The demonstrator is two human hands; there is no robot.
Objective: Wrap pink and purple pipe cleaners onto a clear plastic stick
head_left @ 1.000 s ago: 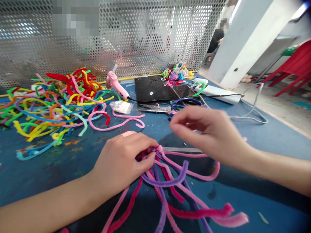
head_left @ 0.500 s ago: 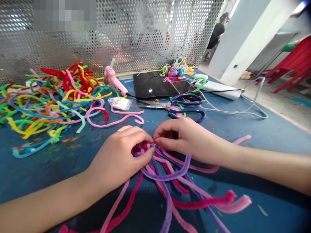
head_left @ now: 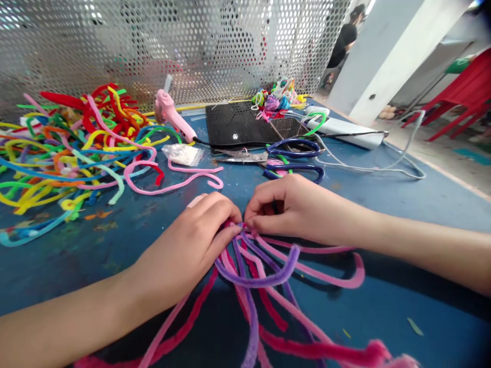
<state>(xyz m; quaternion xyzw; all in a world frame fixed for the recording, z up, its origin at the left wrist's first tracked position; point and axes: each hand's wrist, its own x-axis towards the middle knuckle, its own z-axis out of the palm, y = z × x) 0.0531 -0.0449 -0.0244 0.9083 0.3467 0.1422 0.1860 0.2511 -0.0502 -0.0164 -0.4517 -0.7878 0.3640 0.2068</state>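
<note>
A bundle of fuzzy pipe cleaners in pink, purple and magenta (head_left: 251,276) fans out over the blue table toward me. My left hand (head_left: 199,232) is closed around its gathered, woven upper end, fingers over the top and thumb in front. Close against it on the right, my right hand (head_left: 291,209) pinches the edge of the same end between thumb and index finger. The strands' joined part is mostly hidden by my fingers. One purple strand curves up in front of my hands.
Scissors (head_left: 245,157) with blue handles lie just beyond my hands, near a black tray (head_left: 230,125). A pink glue gun (head_left: 172,116), a small bag (head_left: 184,153) and a colourful pipe cleaner heap (head_left: 95,138) are at left. A white power strip (head_left: 349,134) lies right.
Both hands stay on the bundle, now closer together at its top end. A pink strand at right has swung into a curve below my right wrist. The view has shifted slightly.
</note>
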